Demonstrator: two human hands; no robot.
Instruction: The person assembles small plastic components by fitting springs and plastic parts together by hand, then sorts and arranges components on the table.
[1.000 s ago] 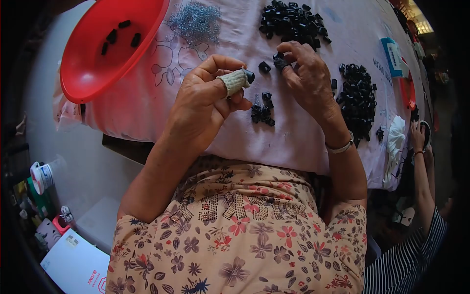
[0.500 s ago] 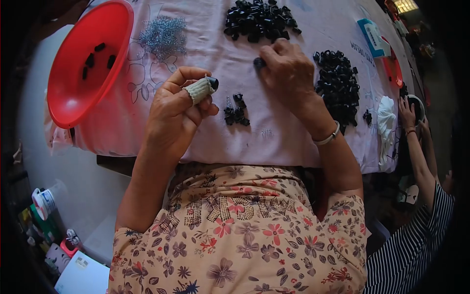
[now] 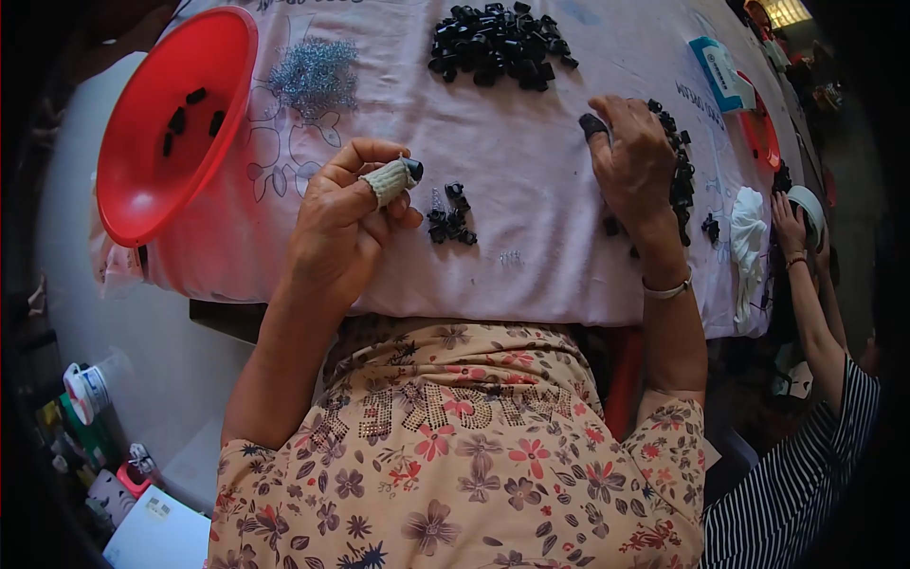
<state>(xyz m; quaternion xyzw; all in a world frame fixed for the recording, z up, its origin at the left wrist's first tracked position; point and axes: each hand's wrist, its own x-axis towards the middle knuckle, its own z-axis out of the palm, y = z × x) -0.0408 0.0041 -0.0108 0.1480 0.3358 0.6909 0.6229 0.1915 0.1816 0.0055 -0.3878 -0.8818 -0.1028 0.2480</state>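
My left hand (image 3: 346, 204) is closed, pinching a small black plastic part (image 3: 413, 170) beside its thumb, which wears a pale knitted sleeve (image 3: 387, 181). Just right of it on the cloth lies a small cluster of black parts (image 3: 452, 223), with tiny springs by its upper left. My right hand (image 3: 633, 161) hovers at the left side of a pile of black parts (image 3: 682, 180), covering much of it. A black cover (image 3: 593, 126) sits on its thumb; thumb and fingers look apart, and no part shows between them.
A red basin (image 3: 175, 190) holding several black pieces stands at left, beside a heap of fine metal springs (image 3: 318, 78). Another black heap (image 3: 502, 47) lies at the back. Toward the right are a blue-white box (image 3: 720, 74), a white cloth (image 3: 748, 247) and another person's hands (image 3: 789, 226).
My right hand has moved right, from below the back heap to the right-hand pile. My left hand keeps its grip on the black part, nearly still.
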